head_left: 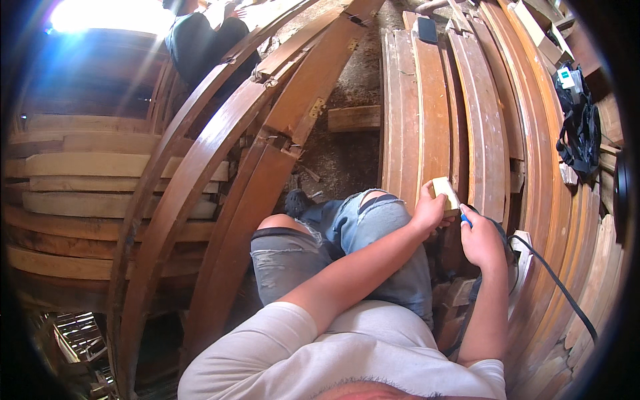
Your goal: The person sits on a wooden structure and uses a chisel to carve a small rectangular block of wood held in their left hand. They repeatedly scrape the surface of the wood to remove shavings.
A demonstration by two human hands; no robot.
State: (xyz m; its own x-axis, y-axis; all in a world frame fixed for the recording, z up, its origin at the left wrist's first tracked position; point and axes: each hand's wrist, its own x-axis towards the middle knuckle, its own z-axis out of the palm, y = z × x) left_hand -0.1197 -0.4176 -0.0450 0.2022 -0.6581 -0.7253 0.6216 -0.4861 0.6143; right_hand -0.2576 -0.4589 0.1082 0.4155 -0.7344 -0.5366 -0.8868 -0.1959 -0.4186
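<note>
My left hand (430,211) is closed round a small pale wooden block (445,193), held up in front of my right knee. My right hand (483,240) grips a slim tool with a blue handle (465,219). Its thin tip meets or nearly meets the block's right side; whether they touch is too small to tell, and so is the tool's exact kind. Below the block, some of my left fingers are hidden.
Long brown wooden boards (433,113) lie at the right, with a dark phone-like object (427,30) on them. A black cable (557,283) runs beside my right arm. Tall planks (200,153) and stacked timber (100,167) fill the left. Another person (200,43) sits at the far left.
</note>
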